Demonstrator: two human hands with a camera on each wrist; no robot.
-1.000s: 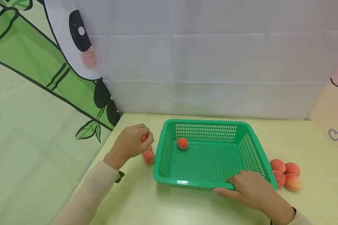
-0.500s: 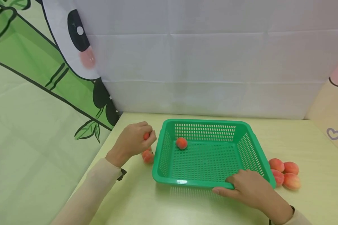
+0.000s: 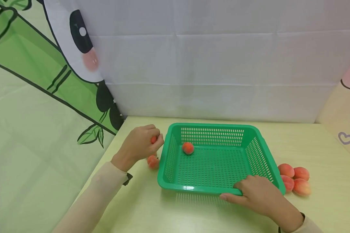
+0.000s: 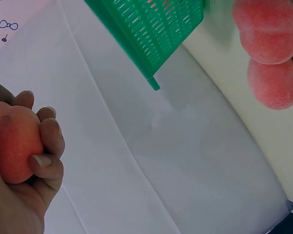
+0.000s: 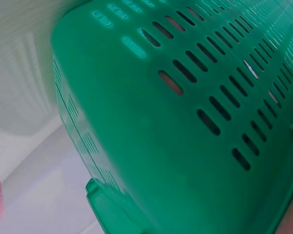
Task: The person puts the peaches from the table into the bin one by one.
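My left hand [image 3: 140, 144] grips a peach [image 4: 15, 146] in curled fingers, just left of the green basket [image 3: 202, 190]. From the head view only a small patch of that peach shows between finger and thumb. Below the hand, a peach [image 3: 153, 162] lies on the table against the basket's left side, with another partly hidden behind it. One peach [image 3: 188, 148] sits inside the basket near its back left corner. My right hand [image 3: 259, 196] holds the front rim toward the right corner, thumb outside and fingers over the edge. The basket's slotted wall [image 5: 151, 122] fills most of the right wrist view.
Several peaches [image 3: 301, 187] lie grouped on the pale yellow table [image 3: 332, 155], close to the basket's right side. Behind the table hangs a white cloth [image 3: 215, 64], and a printed green cloth [image 3: 32, 136] covers the left side.
My left hand has moved slightly right and up toward the basket's left rim, still holding the peach. The right hand keeps its grip on the front rim.
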